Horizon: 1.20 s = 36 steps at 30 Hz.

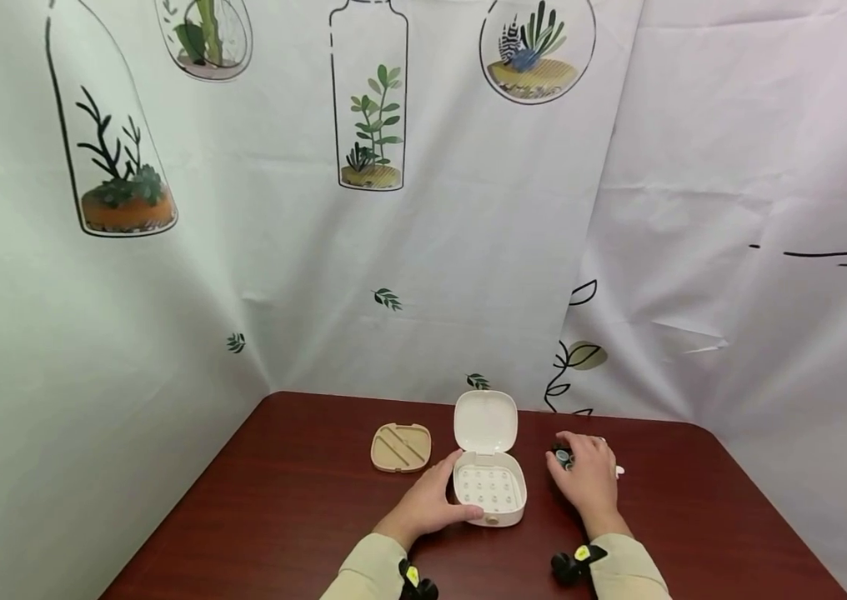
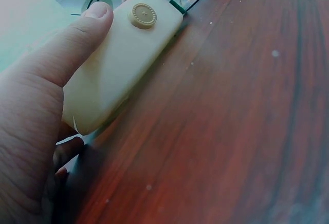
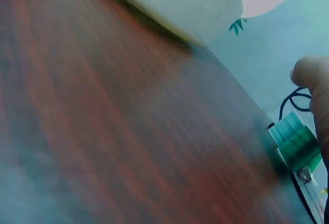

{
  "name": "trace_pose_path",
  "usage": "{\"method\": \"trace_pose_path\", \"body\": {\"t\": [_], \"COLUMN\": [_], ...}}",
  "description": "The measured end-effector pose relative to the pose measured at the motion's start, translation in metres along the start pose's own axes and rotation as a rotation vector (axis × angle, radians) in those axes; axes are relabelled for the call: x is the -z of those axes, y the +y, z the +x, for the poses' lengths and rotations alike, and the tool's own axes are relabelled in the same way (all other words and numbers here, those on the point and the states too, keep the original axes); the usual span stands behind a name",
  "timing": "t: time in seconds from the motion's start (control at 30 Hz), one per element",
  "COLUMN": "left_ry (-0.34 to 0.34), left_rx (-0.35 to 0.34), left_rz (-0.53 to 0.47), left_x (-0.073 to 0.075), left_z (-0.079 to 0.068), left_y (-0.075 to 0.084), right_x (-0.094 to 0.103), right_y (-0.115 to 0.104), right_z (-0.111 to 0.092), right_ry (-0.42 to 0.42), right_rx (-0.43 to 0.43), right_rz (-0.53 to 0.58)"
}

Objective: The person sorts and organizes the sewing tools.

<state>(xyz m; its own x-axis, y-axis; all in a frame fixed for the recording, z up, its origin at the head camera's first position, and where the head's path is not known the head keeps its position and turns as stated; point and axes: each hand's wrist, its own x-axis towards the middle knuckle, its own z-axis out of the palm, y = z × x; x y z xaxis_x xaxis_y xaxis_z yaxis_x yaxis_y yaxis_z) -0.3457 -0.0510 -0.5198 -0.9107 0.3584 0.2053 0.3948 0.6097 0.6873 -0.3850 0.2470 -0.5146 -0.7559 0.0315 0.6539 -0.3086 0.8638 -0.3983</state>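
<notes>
**A:** Tan insert tray (image 1: 401, 447) sits far left on the worktop (image 1: 288, 517), apart from the rest, probably lifted out so the box is free. Next over, the left hand (image 1: 433, 500) has its grip around the near-left side of the cream case (image 1: 489, 492), thumb (image 2: 72, 44) up by the round button (image 2: 143, 15), so it looks like it's just steadying the thing while the lid (image 1: 485, 422) stands open.

**B:** And the right hand (image 1: 587, 479)?

**A:** Resting on the worktop just right of the case, fingers curled over a small dark and green item (image 3: 295, 143). Can't tell if it's actually pinching it or only covering it.
</notes>
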Motion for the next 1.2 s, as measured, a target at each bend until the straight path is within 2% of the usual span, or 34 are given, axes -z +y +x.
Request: {"method": "trace_pose_path", "body": {"t": [0.27, 0.77, 1.2], "left_ry": [-0.002, 0.009, 0.008], "left_rx": [0.003, -0.019, -0.012], "left_rz": [0.002, 0.006, 0.004], "left_x": [-0.001, 0.005, 0.003], "left_z": [0.002, -0.002, -0.001], "left_y": [-0.001, 0.01, 0.005], "right_x": [-0.004, -0.002, -0.002], "right_y": [0.01, 0.01, 0.011], "right_z": [0.001, 0.004, 0.003], "right_ry": [-0.111, -0.175, -0.177], "right_rx": [-0.128, -0.193, -0.164], "right_rz": [0.051, 0.075, 0.036]}}
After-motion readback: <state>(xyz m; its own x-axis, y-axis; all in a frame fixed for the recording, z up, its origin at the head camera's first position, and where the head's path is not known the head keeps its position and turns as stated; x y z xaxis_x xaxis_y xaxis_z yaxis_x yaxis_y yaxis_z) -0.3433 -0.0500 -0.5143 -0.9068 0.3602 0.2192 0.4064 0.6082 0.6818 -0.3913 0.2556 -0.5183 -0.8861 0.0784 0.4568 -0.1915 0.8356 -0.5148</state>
